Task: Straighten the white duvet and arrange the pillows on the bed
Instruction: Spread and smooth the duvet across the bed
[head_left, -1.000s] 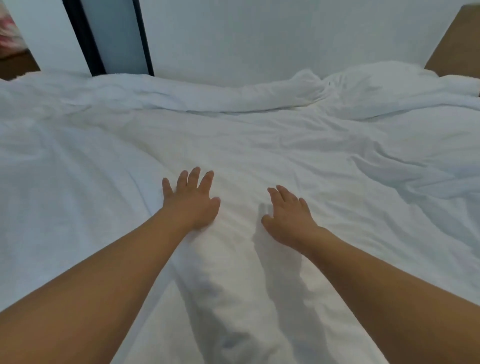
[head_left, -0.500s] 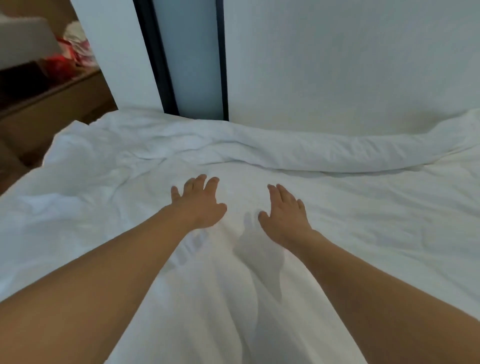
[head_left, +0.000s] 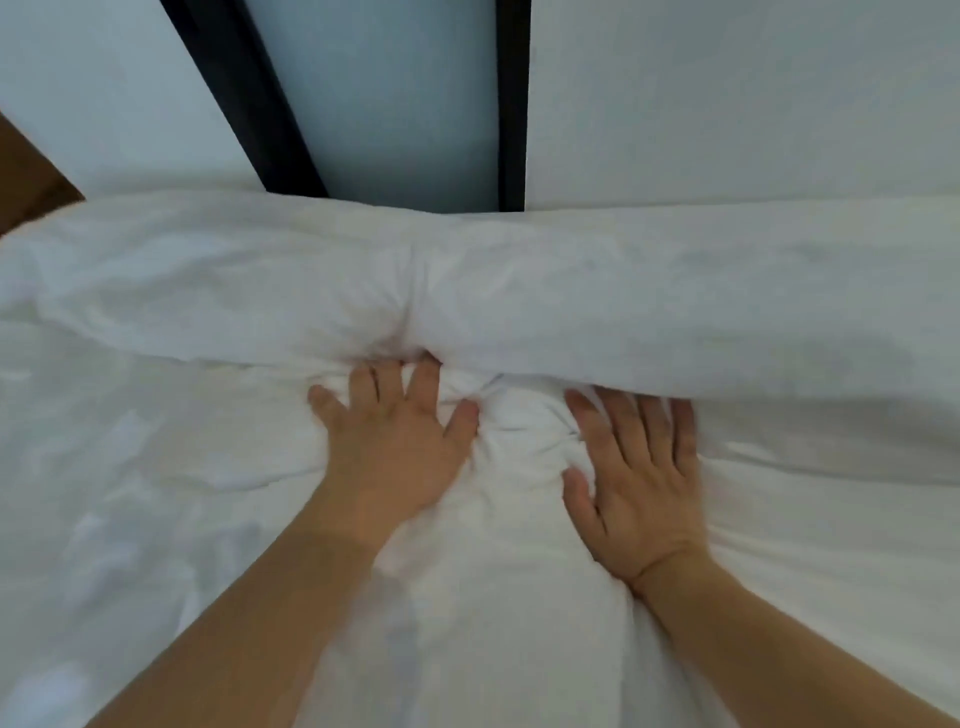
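Both hands flat, fingers spread, on the white duvet (head_left: 208, 493) — left grip (head_left: 397, 441), right grip (head_left: 636, 483) — bunched fold (head_left: 571, 301) just beyond the fingertips.

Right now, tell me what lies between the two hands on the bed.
Head view: only a bunched, wrinkled mound of the white duvet lies between the left hand and the right hand.

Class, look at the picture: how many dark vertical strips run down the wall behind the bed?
2. One dark strip slants down left of the pale blue panel; the other dark strip stands at the panel's right. Both pass behind the white duvet, which may hide others.
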